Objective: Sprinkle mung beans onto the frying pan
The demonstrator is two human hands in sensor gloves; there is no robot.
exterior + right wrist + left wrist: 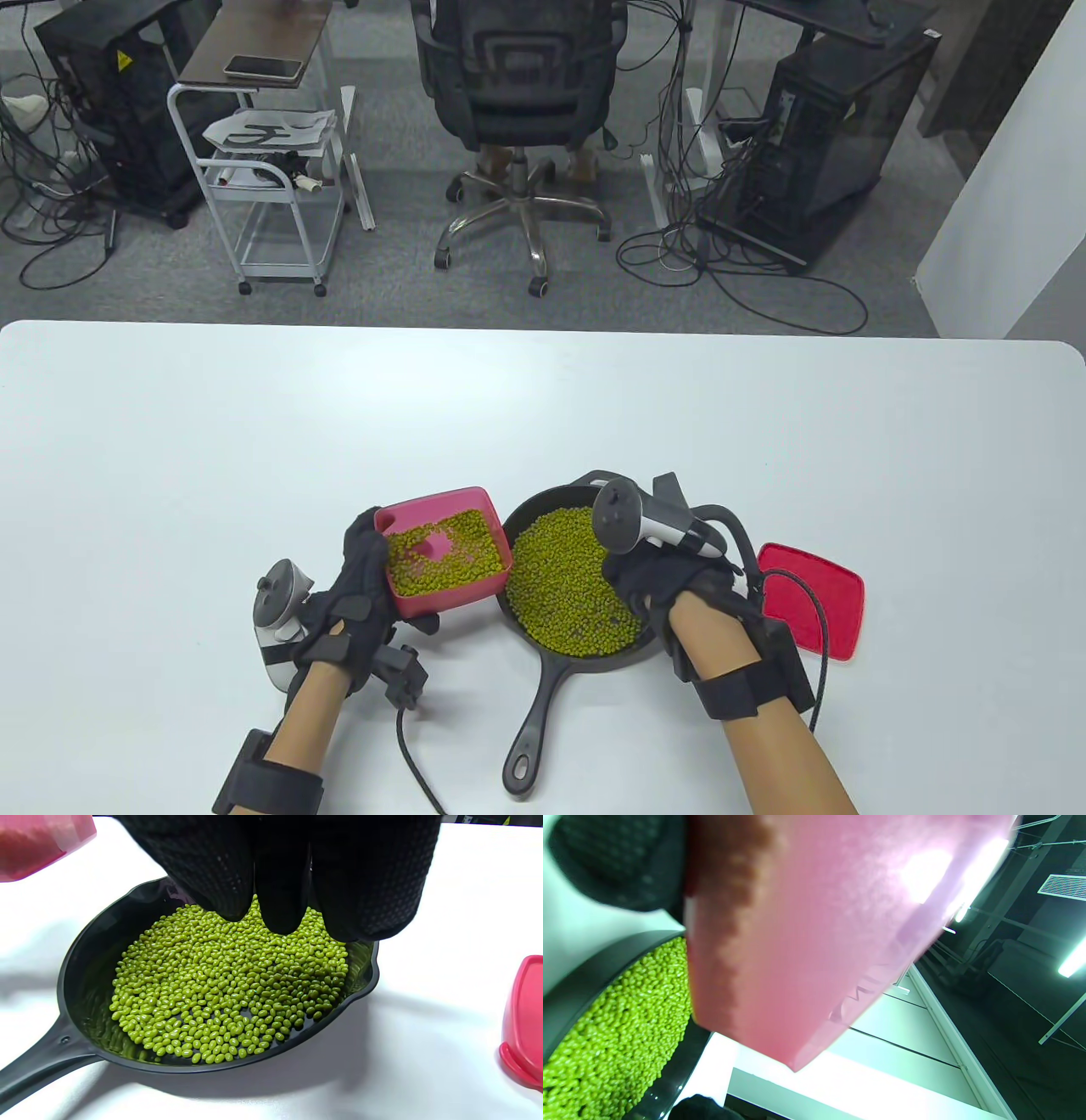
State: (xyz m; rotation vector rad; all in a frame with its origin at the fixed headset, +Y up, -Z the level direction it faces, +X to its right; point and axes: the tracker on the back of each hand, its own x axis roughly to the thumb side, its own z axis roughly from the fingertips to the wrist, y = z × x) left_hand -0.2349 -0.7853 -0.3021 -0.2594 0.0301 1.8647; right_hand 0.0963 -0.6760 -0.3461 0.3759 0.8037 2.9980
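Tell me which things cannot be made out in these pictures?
- Right hand fingertips: table view, hidden under the hand and its tracker; whether they pinch green mung beans is unclear.
- Pink plastic container: left wrist view, blurred, blocks most of the black cast-iron frying pan.
- Red plastic lid: right wrist view, cut off by the right edge.

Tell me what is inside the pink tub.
The pink tub, held by the left hand, holds green mung beans with a bare patch of floor mid-tub. Its remaining floor is covered.
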